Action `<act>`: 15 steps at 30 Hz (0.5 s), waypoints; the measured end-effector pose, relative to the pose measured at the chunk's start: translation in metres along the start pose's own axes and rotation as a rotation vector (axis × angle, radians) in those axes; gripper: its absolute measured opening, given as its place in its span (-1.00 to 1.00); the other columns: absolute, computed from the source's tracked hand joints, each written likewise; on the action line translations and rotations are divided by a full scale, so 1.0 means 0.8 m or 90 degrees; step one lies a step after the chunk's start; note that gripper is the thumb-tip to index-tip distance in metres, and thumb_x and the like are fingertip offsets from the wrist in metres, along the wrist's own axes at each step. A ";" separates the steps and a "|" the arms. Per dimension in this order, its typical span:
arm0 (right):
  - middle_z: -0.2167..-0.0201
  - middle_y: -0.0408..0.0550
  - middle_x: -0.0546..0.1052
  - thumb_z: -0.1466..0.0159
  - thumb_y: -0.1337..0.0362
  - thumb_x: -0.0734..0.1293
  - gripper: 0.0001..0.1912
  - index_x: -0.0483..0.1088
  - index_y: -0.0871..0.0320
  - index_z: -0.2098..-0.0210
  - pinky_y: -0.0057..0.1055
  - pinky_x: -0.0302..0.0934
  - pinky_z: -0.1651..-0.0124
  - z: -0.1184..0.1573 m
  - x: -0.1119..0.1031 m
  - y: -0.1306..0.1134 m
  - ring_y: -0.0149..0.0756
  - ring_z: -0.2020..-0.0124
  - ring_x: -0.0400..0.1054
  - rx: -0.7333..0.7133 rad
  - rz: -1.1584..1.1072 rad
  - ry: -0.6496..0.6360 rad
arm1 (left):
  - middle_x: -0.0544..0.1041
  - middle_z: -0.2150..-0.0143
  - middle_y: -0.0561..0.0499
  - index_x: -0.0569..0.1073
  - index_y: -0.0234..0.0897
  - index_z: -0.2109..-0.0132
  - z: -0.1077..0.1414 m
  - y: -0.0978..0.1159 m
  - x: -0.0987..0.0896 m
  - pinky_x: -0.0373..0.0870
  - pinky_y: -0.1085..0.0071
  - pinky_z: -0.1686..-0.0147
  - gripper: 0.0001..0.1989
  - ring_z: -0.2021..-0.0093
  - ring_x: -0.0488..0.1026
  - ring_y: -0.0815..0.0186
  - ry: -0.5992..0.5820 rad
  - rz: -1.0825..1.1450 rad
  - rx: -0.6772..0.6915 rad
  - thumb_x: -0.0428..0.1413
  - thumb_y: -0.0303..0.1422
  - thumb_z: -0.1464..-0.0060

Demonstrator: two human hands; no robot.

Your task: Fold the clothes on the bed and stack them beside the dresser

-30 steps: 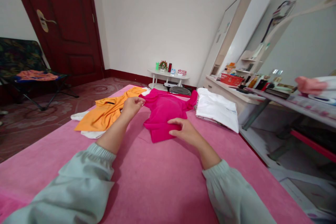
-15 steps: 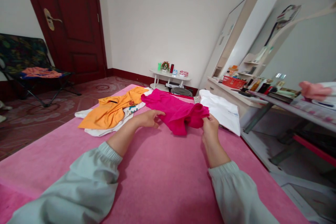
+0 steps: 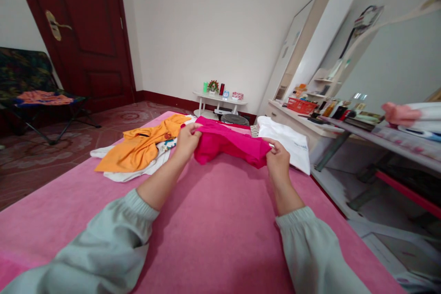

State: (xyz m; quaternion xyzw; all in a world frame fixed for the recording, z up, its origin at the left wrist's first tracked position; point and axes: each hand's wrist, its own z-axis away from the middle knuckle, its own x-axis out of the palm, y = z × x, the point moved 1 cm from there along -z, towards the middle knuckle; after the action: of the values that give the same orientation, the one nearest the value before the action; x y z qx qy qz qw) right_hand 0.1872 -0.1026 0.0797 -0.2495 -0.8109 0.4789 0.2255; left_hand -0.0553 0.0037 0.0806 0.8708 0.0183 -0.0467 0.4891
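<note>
A magenta garment is stretched between my two hands above the pink bed surface. My left hand pinches its left end, and my right hand grips the right end. Left of it, an orange garment lies over a white garment with a printed pattern. A folded white garment lies beyond my right hand, near the right edge of the bed.
A low white stand with small items is beyond the far edge. At the right are a counter with a red basket and a desk. A folding chair stands left, near the dark red door.
My left hand has gone from open beside the magenta garment to holding its left end. The garment is now pulled out sideways between both hands. The view has shifted slightly.
</note>
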 end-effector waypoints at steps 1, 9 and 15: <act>0.41 -0.12 0.57 0.05 0.31 0.34 -0.70 0.49 0.18 0.28 -0.39 0.32 0.36 -0.003 -0.004 -0.001 -0.28 0.41 0.43 -0.024 0.019 -0.011 | 0.55 0.31 0.00 0.48 -0.34 0.25 -0.009 0.011 -0.012 0.36 0.47 0.29 -0.77 0.30 0.46 0.31 0.042 -0.003 0.022 0.01 -0.41 0.08; 0.47 -0.15 0.55 0.04 0.33 0.32 -0.84 0.40 0.18 0.42 -0.45 0.29 0.32 -0.012 -0.007 -0.043 -0.37 0.43 0.41 -0.093 -0.144 0.131 | 0.58 0.32 0.06 0.57 -0.25 0.28 0.003 0.123 -0.050 0.33 0.46 0.18 -0.80 0.27 0.47 0.27 0.074 -0.251 0.187 0.07 -0.39 0.05; 0.58 -0.20 0.44 0.02 0.30 0.18 -0.87 0.29 0.10 0.44 -0.37 0.32 0.42 -0.048 -0.064 -0.065 -0.32 0.50 0.38 -0.066 -0.287 0.256 | 0.56 0.40 0.08 0.59 -0.23 0.30 0.009 0.158 -0.069 0.33 0.48 0.30 -0.81 0.36 0.44 0.29 0.081 -0.270 0.220 0.13 -0.39 0.10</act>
State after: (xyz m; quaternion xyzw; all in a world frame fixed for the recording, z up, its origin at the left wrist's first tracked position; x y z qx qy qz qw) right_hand 0.2405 -0.1306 0.1364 -0.1645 -0.8082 0.3158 0.4691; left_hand -0.1008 -0.0674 0.1897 0.9192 0.2228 -0.0958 0.3102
